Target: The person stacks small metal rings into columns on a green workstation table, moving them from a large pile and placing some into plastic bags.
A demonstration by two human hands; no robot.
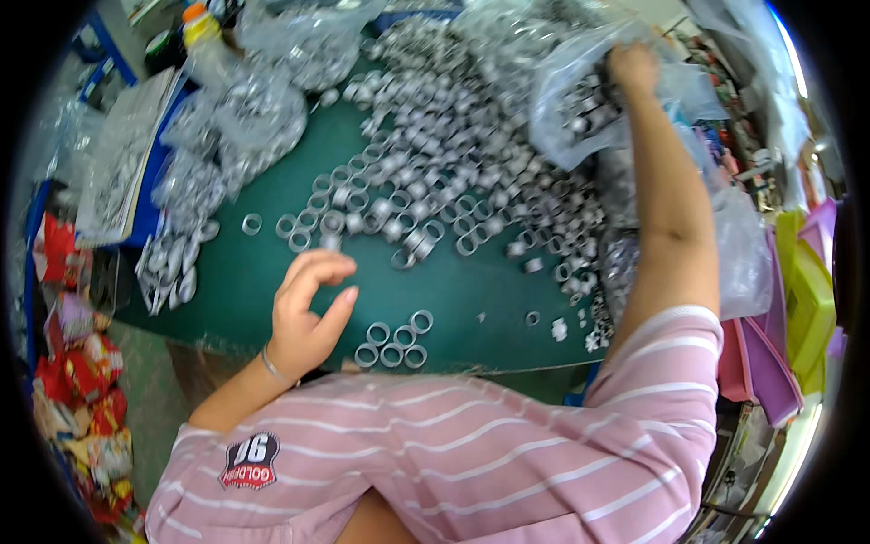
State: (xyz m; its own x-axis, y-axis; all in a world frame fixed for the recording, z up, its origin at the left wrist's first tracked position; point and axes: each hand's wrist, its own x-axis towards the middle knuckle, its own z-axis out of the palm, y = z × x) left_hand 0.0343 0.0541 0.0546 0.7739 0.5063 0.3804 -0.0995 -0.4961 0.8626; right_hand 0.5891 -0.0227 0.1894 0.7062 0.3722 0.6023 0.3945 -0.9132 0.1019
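Observation:
My left hand [308,308] is over the green tabletop [462,299], thumb and bent fingers apart with nothing between them. Just beyond its fingers stands a short grey metal ring [331,242], at the near edge of a wide heap of similar rings [453,136]. Several rings lie in a small close cluster [392,345] near the table's front edge, right of that hand. At the far right my right hand [634,68] is closed on the edge of a clear plastic bag [566,100] with more rings inside. Its fingertips are partly hidden.
Clear bags of metal parts [258,113] stand at the back left, beside a paper-covered blue bin [145,181]. Spoon-shaped metal pieces [172,263] lie at the left edge. Small white bits [558,329] are scattered front right. Purple and yellow-green plastic bins [802,299] stand at the right.

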